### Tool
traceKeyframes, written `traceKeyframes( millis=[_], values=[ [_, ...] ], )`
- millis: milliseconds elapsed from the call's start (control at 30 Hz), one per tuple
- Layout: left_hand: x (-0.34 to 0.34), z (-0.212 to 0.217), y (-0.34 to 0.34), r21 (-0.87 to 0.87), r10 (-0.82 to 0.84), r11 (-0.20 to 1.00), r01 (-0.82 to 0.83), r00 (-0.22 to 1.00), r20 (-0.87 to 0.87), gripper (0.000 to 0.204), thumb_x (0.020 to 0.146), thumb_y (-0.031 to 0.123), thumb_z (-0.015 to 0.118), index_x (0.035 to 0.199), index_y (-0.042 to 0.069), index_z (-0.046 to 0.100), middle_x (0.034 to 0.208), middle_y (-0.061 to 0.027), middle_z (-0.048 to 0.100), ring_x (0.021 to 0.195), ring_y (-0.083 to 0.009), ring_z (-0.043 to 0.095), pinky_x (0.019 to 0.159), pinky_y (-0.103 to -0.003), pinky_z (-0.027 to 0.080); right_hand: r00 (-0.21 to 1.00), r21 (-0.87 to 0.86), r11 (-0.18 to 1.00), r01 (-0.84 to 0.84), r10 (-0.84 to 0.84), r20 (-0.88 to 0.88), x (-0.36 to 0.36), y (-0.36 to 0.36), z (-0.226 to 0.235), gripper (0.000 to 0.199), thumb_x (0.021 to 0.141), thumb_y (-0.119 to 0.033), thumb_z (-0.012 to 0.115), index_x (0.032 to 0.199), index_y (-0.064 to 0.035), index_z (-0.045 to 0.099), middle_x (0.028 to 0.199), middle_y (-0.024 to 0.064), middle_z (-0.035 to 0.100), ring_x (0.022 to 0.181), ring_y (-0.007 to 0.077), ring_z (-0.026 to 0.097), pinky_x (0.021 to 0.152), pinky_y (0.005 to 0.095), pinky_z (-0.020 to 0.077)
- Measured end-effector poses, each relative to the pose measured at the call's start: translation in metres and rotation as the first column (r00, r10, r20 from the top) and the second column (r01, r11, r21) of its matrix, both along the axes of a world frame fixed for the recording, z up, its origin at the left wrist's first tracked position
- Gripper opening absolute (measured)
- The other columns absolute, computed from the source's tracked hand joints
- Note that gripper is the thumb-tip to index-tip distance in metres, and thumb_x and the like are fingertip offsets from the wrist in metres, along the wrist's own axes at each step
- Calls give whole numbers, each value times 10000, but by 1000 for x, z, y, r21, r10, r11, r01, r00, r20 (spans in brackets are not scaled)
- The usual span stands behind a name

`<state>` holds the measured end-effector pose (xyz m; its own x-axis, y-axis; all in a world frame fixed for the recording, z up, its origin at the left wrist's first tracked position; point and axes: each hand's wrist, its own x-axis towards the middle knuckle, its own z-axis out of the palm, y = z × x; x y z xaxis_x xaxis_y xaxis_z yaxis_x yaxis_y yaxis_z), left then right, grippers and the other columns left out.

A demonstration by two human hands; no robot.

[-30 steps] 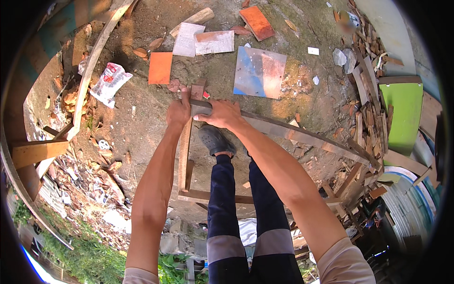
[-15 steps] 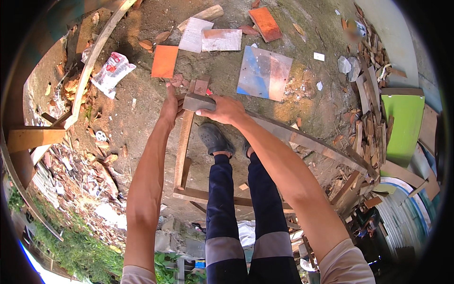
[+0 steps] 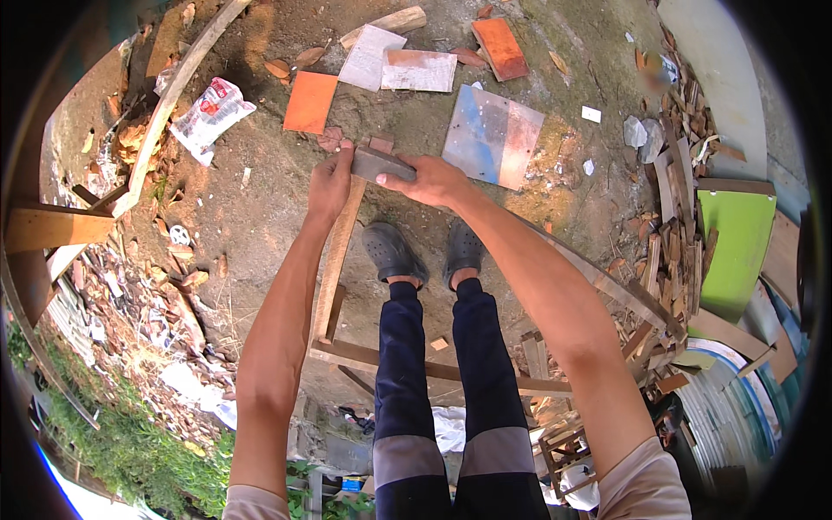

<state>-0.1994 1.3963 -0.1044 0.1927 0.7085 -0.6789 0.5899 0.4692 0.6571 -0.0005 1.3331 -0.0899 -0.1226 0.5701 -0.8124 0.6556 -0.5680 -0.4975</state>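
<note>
A frame of weathered wooden planks stands around my feet. At its far corner, the grey-brown plank end (image 3: 380,163) lies between my hands. My left hand (image 3: 331,180) is closed at the corner's left side, thumb up and fingers curled, partly hidden. My right hand (image 3: 429,180) grips the plank from the right, with the thumb on its near face. From there a long plank (image 3: 607,282) appears to run on beneath my right forearm. A narrow side strip (image 3: 336,251) comes back toward me from the corner, meeting a crosspiece (image 3: 347,354) behind my shoes.
Beyond my hands lie orange tiles (image 3: 309,102), pale tiles (image 3: 419,69) and a larger blue-and-grey square tile (image 3: 494,134). A printed plastic bag (image 3: 211,120) is at left. Wood scraps and a green panel (image 3: 735,238) line the right. Dark clogs (image 3: 394,251) are on my feet.
Both hands and the held corner have shifted slightly right and away from me. The left hand has closed in, its thumb now against the plank end. My right shoe shows more fully.
</note>
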Motion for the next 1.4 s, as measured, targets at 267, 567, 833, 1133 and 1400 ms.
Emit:
traceKeyframes(
  millis=[267, 567, 833, 1133, 1400],
  values=[
    [12, 3, 10, -22, -18, 1000, 15, 994, -109, 601, 1009, 545, 493, 990, -14, 710, 765, -136, 623, 787, -197, 568, 802, -364, 475, 999, -31, 999, 19, -20, -33, 10, 7, -6, 932, 822, -837, 518, 1502, -201, 480, 1338, 202, 626, 1258, 388, 580, 1033, 468, 471],
    [25, 15, 22, -43, -189, 982, 185, 977, -97, 770, 940, 688, 458, 1210, 9, 702, 1106, -228, 711, 1071, -340, 669, 971, -391, 468, 998, -1, 1000, 13, -13, 65, 7, 6, 2, 878, 815, -843, 513, 1384, -180, 594, 1276, 171, 664, 1190, 352, 626, 937, 467, 531],
    [68, -2, 18, -7, -205, 971, 241, 812, -546, 745, 974, 661, 332, 1166, 64, 735, 1148, -261, 693, 1111, -437, 644, 973, -489, 486, 999, 124, 992, 18, -13, -46, 11, 1, -8, 917, 782, -658, 728, 1408, -19, 527, 1237, 199, 673, 1172, 383, 625, 987, 463, 504],
    [46, -16, 30, 186, -432, 837, 515, 829, -356, 576, 1017, 546, 399, 1009, 105, 771, 919, -238, 717, 918, -446, 677, 832, -507, 522, 995, 161, 983, -85, 77, 56, 13, 1, 6, 917, 775, -531, 772, 1541, -238, 363, 1258, 146, 648, 1157, 349, 638, 965, 459, 533],
    [52, -13, 44, 145, -547, 744, 652, 719, -429, 611, 1017, 534, 393, 904, 72, 776, 859, -259, 697, 885, -452, 669, 832, -506, 512, 994, 163, 983, -85, 73, 78, 8, 4, 1, 951, 748, -391, 810, 1564, -257, 342, 1237, 186, 643, 1135, 372, 636, 954, 459, 533]
  ],
)
